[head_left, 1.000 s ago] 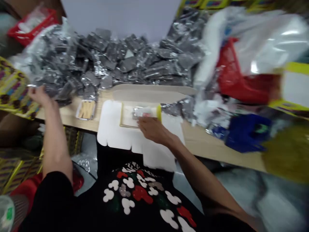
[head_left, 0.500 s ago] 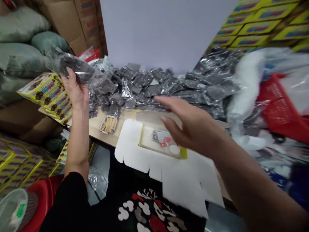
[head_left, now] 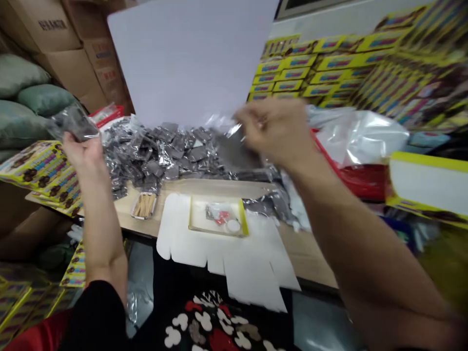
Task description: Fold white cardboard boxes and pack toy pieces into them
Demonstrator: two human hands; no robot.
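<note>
Observed: both hands are raised above the table, and the work at this instant is the handling of foil packets over a bulk heap. The left hand (head_left: 82, 153) stands half open, palm toward the wearer, with a silvery foil packet (head_left: 73, 123) caught at its fingers, out toward the sacks at far left. The right hand (head_left: 274, 131) is curled and motion-blurred at the upper edge of a grey foil packet (head_left: 236, 151); whether it has a firm hold cannot be determined from this view. The heap of foil packets (head_left: 157, 156) lies across the back of the wooden tabletop (head_left: 307, 248), below and between the hands. Nearer the wearer, a white die-cut card blank (head_left: 223, 258) lies flat, and on it sits a shallow yellow-edged tray (head_left: 244, 219) holding small red and silver parts (head_left: 218, 214) and a white disc (head_left: 233, 225). A small tray of wooden sticks (head_left: 144, 204) lies to the left of the blank. Neither hand touches the blank or the yellow-edged tray. Judged from this layout, the step in hand is packet handling; any move from here calls for a secure pinch on each packet, kept clear of the tray's loose contents.
</note>
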